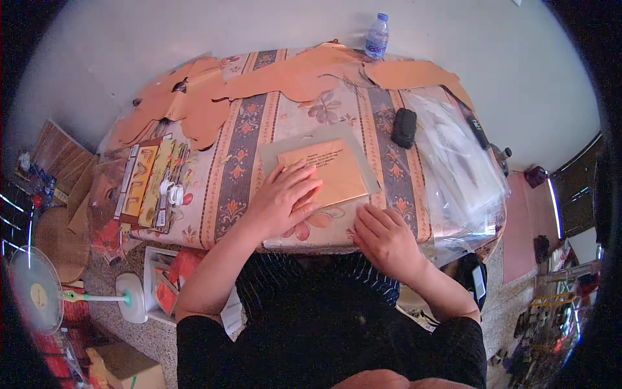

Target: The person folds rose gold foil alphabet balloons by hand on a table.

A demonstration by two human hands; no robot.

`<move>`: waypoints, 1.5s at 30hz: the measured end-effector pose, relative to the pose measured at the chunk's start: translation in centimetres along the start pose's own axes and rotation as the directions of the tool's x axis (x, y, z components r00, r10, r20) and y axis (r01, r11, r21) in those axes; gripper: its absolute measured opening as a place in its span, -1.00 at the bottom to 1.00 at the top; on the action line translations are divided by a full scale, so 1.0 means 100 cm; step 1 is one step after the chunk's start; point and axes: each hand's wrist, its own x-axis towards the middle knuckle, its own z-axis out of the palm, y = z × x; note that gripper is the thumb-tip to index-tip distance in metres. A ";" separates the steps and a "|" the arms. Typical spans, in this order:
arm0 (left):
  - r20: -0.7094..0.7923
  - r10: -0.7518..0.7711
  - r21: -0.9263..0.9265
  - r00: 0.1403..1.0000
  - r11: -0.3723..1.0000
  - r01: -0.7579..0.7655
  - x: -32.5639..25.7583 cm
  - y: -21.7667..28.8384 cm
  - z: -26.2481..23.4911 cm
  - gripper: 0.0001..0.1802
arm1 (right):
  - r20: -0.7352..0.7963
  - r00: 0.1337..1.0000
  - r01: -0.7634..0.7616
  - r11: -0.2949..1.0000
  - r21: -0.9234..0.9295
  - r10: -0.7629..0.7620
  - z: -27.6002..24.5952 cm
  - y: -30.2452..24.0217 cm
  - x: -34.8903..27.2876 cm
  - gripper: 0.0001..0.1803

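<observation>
A tan rectangular leather piece point(334, 167) lies on a grey mat point(304, 141) in the middle of the table. My left hand point(282, 198) lies flat with fingers spread, pressing on the near left corner of the tan piece. My right hand point(383, 236) rests at the table's near edge, just below the mat, fingers curled down on the patterned tablecloth point(233, 162); whether it holds anything small is hidden.
Large orange leather cut-outs point(285, 78) cover the far side of the table. A water bottle point(377, 35) stands at the back. A black case point(404, 127) and clear plastic bags point(460, 168) lie on the right. Tool packets point(152, 181) lie left; a fan point(39, 295) stands on the floor.
</observation>
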 end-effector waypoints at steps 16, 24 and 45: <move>0.000 0.012 0.019 1.000 1.000 -0.012 0.002 0.001 -0.002 -0.53 | -0.045 0.999 -0.002 0.978 0.210 0.012 -0.013 0.013 -0.004 -0.74; -0.001 0.000 0.018 1.000 1.000 0.000 0.000 0.001 -0.003 -0.53 | -0.026 0.997 -0.060 0.960 0.275 0.070 -0.020 0.037 -0.014 -0.77; 0.041 0.150 -0.040 0.988 0.988 -0.148 -0.049 0.046 -0.026 -0.56 | 0.020 1.000 -0.026 0.947 0.320 0.020 -0.021 0.043 -0.019 -0.44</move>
